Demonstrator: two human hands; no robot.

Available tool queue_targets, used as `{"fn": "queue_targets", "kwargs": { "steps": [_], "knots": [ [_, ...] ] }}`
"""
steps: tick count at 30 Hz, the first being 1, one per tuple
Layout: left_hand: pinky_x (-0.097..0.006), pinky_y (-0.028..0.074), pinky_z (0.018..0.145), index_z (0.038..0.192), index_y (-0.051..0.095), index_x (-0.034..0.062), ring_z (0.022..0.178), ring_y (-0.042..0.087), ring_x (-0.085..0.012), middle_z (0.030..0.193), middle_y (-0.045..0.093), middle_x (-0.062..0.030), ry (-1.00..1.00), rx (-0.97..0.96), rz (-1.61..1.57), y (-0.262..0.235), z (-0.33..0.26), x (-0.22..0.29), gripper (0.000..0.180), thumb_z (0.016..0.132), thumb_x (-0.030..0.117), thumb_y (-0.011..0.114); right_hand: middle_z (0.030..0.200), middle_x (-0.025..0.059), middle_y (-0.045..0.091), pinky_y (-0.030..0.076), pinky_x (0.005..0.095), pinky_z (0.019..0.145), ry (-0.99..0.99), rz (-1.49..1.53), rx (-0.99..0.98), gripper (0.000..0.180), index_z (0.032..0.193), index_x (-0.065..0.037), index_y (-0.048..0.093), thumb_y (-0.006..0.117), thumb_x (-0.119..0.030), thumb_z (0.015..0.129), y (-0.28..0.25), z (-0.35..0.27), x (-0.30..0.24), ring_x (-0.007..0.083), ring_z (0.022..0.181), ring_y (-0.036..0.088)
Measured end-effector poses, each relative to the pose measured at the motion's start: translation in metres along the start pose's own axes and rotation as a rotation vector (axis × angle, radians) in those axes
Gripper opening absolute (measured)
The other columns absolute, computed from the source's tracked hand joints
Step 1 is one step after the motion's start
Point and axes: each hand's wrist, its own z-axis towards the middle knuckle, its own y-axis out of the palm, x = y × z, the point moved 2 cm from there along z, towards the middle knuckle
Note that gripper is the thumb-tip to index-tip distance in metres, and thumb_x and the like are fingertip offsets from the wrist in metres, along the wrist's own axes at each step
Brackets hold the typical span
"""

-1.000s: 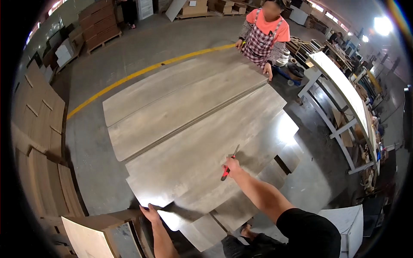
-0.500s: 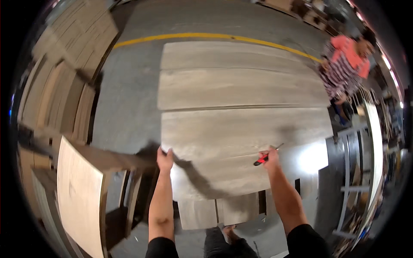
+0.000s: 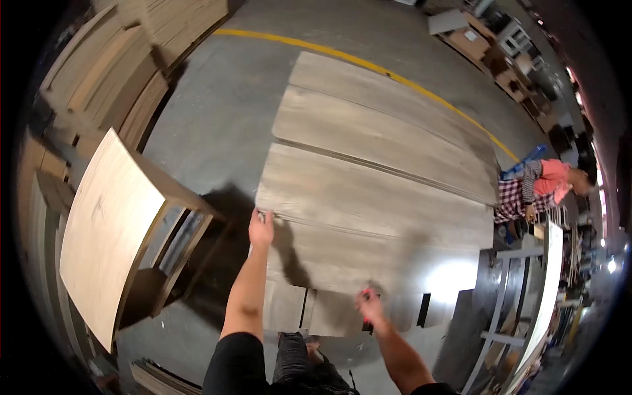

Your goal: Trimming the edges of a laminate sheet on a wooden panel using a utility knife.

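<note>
Head view: the left hand (image 3: pixel 261 228) grips the left edge of the top wood panel (image 3: pixel 375 210), fingers curled over it, on a stack lying on the concrete floor (image 3: pixel 217 125). The right hand (image 3: pixel 370 306), blurred, has dropped from the panel's face 0.5 s ago to its near edge, closed on a red-handled tool (image 3: pixel 366 320). Cardboard boxes (image 3: pixel 490 59) sit beyond the yellow floor line (image 3: pixel 368 64); a co-worker (image 3: pixel 543 191) bends at right, by a wooden cabinet (image 3: pixel 112 230) at left.

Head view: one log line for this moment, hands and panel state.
left hand: grips left edge of big grey board | right hand: blurred, red-handled tool in fist, near front edge | wooden cabinet: at left | co-worker: far corner
</note>
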Motion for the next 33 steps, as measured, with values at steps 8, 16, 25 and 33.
{"fn": "queue_targets", "kwargs": {
  "steps": [8, 16, 25, 33],
  "knots": [
    [-0.051, 0.055, 0.084, 0.105, 0.068, 0.0059, 0.097, 0.070, -0.0414, 0.104, 0.072, -0.0226, -0.100, -0.659, 0.341, -0.017, -0.324, -0.180, 0.035, 0.102, 0.037, 0.052, 0.101, 0.0067, 0.072, 0.052, 0.0390, 0.068, 0.503, 0.283, 0.004, 0.036, 0.117, -0.012, 0.064, 0.076, -0.026, 0.086, 0.016, -0.225, 0.307, 0.0183, 0.087, 0.067],
    [-0.042, 0.054, 0.098, 0.121, 0.073, 0.0147, 0.111, 0.069, -0.0340, 0.115, 0.074, -0.0155, 0.490, -1.355, 0.702, -0.057, -0.494, -0.184, 0.042, 0.095, 0.045, 0.061, 0.091, 0.0097, 0.071, 0.055, 0.0408, 0.062, 0.517, 0.754, 0.237, 0.041, 0.119, -0.006, 0.064, 0.069, -0.038, 0.094, 0.026, -0.381, 0.424, 0.0221, 0.073, 0.070],
    [-0.044, 0.056, 0.091, 0.105, 0.074, 0.0091, 0.103, 0.070, -0.0375, 0.106, 0.075, -0.0173, 0.795, -1.027, 0.811, -0.008, -0.553, -0.112, 0.035, 0.094, 0.038, 0.057, 0.097, 0.0117, 0.068, 0.053, 0.0407, 0.057, 0.454, 1.248, 0.786, 0.028, 0.122, -0.009, 0.051, 0.058, -0.021, 0.098, 0.091, -0.519, 0.581, 0.0269, 0.071, 0.069],
    [-0.045, 0.050, 0.103, 0.121, 0.072, 0.0082, 0.119, 0.065, -0.0378, 0.122, 0.070, -0.0195, 1.153, -1.679, 1.300, 0.042, -0.814, -0.205, 0.050, 0.092, 0.046, 0.057, 0.091, 0.0073, 0.064, 0.052, 0.0359, 0.049, 0.553, 1.749, 1.502, 0.026, 0.126, -0.015, 0.051, 0.051, -0.032, 0.107, 0.147, -0.669, 0.696, 0.0204, 0.063, 0.063]
  ]
}}
